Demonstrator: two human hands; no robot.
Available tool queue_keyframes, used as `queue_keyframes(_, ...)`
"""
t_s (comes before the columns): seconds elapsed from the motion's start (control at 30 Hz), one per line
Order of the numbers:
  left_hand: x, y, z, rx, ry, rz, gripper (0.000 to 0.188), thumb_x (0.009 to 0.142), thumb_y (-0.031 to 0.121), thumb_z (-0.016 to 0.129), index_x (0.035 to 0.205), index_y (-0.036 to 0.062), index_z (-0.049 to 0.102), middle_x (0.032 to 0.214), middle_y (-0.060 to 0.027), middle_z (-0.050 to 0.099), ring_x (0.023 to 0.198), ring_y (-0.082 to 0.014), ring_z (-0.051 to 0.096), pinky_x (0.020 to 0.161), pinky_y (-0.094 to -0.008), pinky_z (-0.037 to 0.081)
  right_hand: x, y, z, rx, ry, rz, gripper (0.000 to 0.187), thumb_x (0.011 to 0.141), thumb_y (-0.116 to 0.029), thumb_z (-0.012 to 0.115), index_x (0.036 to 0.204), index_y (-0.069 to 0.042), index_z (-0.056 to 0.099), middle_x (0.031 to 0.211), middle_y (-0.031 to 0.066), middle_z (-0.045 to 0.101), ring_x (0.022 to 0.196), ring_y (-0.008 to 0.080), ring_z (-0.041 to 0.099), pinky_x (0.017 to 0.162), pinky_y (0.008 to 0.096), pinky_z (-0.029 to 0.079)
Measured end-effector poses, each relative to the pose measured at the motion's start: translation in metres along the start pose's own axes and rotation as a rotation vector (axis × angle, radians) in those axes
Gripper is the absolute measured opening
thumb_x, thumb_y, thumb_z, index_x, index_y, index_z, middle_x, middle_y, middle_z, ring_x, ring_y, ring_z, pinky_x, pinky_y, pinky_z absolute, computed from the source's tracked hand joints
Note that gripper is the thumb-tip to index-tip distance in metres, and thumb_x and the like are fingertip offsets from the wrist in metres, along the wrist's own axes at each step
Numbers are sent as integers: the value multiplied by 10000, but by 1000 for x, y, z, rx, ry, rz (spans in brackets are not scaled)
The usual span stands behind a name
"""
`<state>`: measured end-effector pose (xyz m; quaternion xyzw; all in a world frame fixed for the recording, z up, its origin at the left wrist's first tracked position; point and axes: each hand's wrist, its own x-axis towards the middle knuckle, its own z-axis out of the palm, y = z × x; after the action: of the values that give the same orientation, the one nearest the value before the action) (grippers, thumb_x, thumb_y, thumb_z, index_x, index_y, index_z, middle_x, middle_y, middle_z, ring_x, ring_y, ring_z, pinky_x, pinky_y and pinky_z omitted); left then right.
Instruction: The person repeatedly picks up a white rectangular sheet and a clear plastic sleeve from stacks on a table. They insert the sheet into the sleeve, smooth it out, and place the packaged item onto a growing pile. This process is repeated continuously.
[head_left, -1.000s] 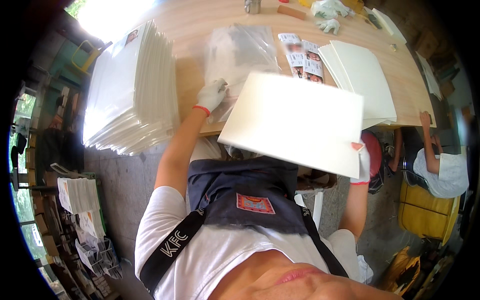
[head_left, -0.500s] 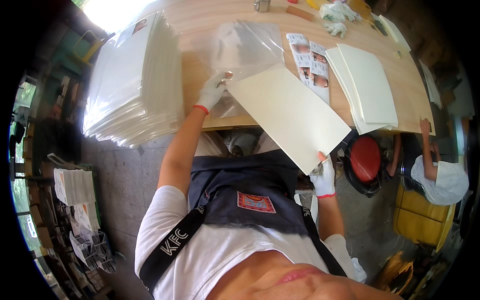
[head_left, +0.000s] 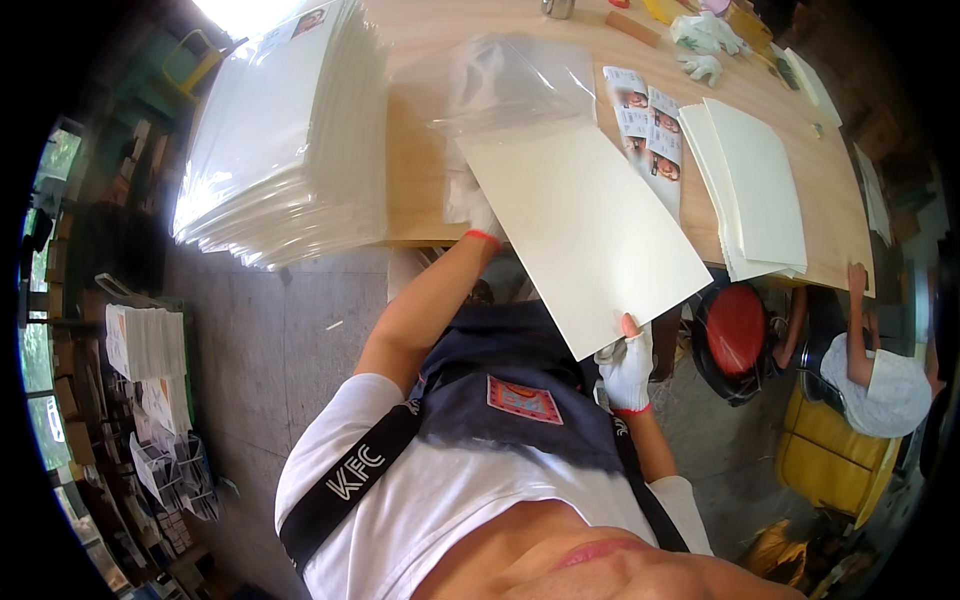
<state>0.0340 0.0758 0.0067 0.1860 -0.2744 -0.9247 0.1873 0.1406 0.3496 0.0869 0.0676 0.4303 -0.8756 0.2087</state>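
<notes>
My right hand (head_left: 628,372), in a white glove, pinches the near corner of a cream-white board (head_left: 590,235) between thumb and fingers. The board slants from over the table's front edge toward a clear plastic bag (head_left: 520,80) lying flat on the table. Its far edge meets the bag's near end; I cannot tell whether it is inside. My left hand (head_left: 484,214), also gloved, is at the board's left edge by the bag's lower part. Its fingers are hidden beneath the board and film.
A tall stack of plastic-wrapped white boards (head_left: 290,140) stands at left. To the right lie printed label sheets (head_left: 655,130) and a pile of white boards (head_left: 750,190). Farther back are loose gloves (head_left: 705,35) and a metal cup (head_left: 557,8). A red-topped stool (head_left: 737,325) and another person (head_left: 875,375) are at right.
My left hand has left the bag's open edge and moved right and nearer, under the board's left side. The board has swung to point more straight away from me, its far edge against the bag.
</notes>
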Motion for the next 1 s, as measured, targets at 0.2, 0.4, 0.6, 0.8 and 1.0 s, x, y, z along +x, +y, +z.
queue_keyframes(0.2,6,-38,21,-114,-31,-205,363,892,120,445,1249,55,464,1215,-111,526,980,-241,576,828,-336,491,-10,-12,9,-38,-85,26,323,931,-171,490,1219,-35,437,1025,83,596,812,162,614,619,276,502)
queue_keyframes(0.4,-44,-81,-12,23,79,-225,344,918,183,432,1240,64,469,1220,-106,531,1009,-251,574,844,-360,493,-12,13,2,-187,16,259,259,949,-213,495,1177,-105,436,847,56,583,610,161,587,471,277,460)
queue_keyframes(0.6,-110,-102,-71,253,212,-240,338,945,245,419,1231,73,474,1225,-100,535,1038,-260,573,860,-383,495,70,79,-10,272,-24,633,425,923,-266,538,1251,-26,415,1198,169,533,1055,312,571,838,428,539)
queue_keyframes(0.8,-109,-66,-62,244,101,-399,227,895,96,445,1099,71,540,1043,-71,615,866,-182,627,748,-359,548,148,106,20,293,-86,530,517,968,-401,366,1292,1,363,1225,262,494,1115,373,523,931,474,465)
queue_keyframes(1.0,-142,5,-82,466,151,-388,309,931,273,516,1110,22,525,1041,-89,602,869,-229,633,707,-352,553,99,71,55,-980,-397,284,262,896,-146,417,1096,-70,570,727,79,655,531,122,594,469,263,469)
